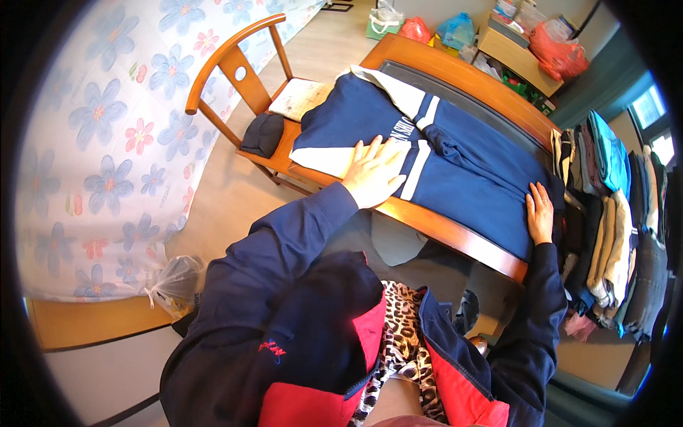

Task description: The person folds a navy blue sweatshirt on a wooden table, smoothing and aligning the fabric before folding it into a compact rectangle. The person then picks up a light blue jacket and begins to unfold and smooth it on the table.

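A navy sweatshirt (341, 120) with white panels and printed lettering lies spread over a wooden table (448, 219). Its sleeves stretch to the right, one with a bunched fold near the middle. My left hand (373, 173) rests flat on the white and navy bands near the garment's front edge, fingers spread. At the far right end of the cloth, my right hand (540, 213) lies palm down with its fingers fairly straight. Neither hand grips the fabric.
A wooden chair (235, 69) with a dark cushion (263, 134) stands left of the table. Stacked folded clothes (608, 235) rise close to my right hand. Behind the table are a drawer cabinet (517, 53) and plastic bags (456, 31). Floral fabric (106, 171) hangs at left.
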Demonstrator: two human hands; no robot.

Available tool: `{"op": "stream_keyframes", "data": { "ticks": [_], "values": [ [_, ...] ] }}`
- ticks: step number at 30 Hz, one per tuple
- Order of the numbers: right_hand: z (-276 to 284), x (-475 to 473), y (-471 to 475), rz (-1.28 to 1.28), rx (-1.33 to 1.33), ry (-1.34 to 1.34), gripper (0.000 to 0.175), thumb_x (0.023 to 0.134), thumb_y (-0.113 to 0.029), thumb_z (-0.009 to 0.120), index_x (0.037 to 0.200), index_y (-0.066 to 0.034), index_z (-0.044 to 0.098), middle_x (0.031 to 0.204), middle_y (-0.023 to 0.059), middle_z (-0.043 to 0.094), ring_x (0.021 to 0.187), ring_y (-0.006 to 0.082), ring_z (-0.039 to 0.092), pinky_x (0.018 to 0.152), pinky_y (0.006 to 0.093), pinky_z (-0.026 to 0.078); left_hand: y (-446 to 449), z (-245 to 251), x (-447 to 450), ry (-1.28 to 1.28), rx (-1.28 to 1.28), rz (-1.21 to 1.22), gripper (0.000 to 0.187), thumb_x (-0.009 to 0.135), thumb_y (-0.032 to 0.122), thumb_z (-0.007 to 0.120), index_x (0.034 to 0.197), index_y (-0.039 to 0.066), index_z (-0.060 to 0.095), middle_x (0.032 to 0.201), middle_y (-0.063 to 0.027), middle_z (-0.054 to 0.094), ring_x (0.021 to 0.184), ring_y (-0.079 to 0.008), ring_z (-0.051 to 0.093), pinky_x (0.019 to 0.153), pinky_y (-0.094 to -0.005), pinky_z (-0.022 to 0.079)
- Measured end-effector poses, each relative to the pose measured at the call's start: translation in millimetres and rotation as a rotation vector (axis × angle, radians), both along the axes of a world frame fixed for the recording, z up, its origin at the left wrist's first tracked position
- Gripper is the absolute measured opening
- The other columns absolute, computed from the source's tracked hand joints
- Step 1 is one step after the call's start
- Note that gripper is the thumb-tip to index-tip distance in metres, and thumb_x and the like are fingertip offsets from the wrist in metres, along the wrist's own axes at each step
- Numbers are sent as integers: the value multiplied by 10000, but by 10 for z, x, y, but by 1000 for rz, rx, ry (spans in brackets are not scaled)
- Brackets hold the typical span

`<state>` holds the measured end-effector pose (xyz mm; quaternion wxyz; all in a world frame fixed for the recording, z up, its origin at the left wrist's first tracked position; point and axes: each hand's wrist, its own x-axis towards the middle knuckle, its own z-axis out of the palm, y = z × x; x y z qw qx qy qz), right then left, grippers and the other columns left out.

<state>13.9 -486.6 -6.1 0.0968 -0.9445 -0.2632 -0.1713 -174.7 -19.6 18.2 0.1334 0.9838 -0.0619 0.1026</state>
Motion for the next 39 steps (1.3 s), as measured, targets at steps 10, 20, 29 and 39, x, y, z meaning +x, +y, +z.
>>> {"op": "stream_keyframes", "data": {
  "ticks": [10,20,29,39],
  "values": [
    [150,-106,114,49,58,-58,531,907,-419,703,1283,-47,656,1393,211,579,1323,363,519,1111,457,402,-250,197,788,-211,-89,-166,731,825,272,757,1474,123,457,1459,-181,442,1341,-368,441,1067,-547,380],
    [60,16,102,7,126,-144,292,854,-146,647,1132,-70,697,1207,101,676,1176,295,605,1003,420,461,-271,124,1746,-61,-463,-223,281,868,269,761,942,13,673,783,-180,669,742,-342,668,712,-394,523],
    [240,-15,9,-166,121,-262,276,729,-223,823,839,-75,617,841,118,611,876,328,609,760,446,495,-213,345,1740,-243,-212,-50,457,785,401,850,737,30,587,690,-116,612,643,-246,576,633,-361,480],
    [317,-323,32,-95,42,-58,518,853,-436,767,1204,-69,667,1051,130,663,1013,300,625,847,426,490,-318,119,1278,127,-435,-36,848,733,320,896,1440,26,532,1083,-131,661,978,-230,624,893,-315,523]
  ]
}}
